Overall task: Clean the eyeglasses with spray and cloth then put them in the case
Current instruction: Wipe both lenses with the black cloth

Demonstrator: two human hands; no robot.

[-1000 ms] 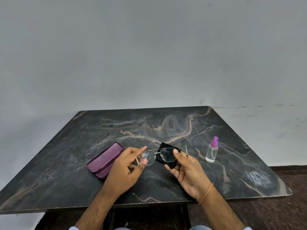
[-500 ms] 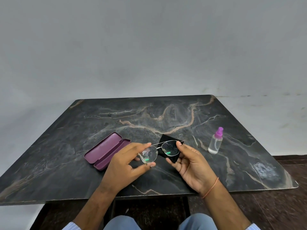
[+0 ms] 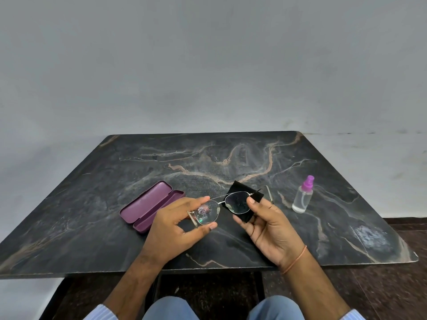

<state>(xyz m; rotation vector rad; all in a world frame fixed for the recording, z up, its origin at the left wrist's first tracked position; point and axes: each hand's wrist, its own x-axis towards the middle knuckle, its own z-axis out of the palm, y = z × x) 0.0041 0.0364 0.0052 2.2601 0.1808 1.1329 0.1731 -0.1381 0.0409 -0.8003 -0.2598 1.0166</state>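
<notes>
Thin metal-framed eyeglasses [image 3: 221, 207] are held above the table between both hands, with droplets on the left lens. My left hand [image 3: 178, 229] pinches the left lens rim between thumb and fingers. My right hand [image 3: 268, 227] grips the right lens together with a black cloth [image 3: 242, 192] that lies behind and under that lens. An open purple glasses case [image 3: 150, 206] lies on the table just left of my left hand. A small clear spray bottle [image 3: 303, 197] with a purple cap stands upright to the right of my right hand.
The dark marble table [image 3: 208, 158] stands against a plain grey wall. Its front edge runs just under my wrists. My knees in blue trousers show below the edge, and dark floor lies to the right.
The camera has tilted, so the table sits a little differently in view. Both hands keep hold of the eyeglasses, which have tipped slightly so the wet left lens faces me more.
</notes>
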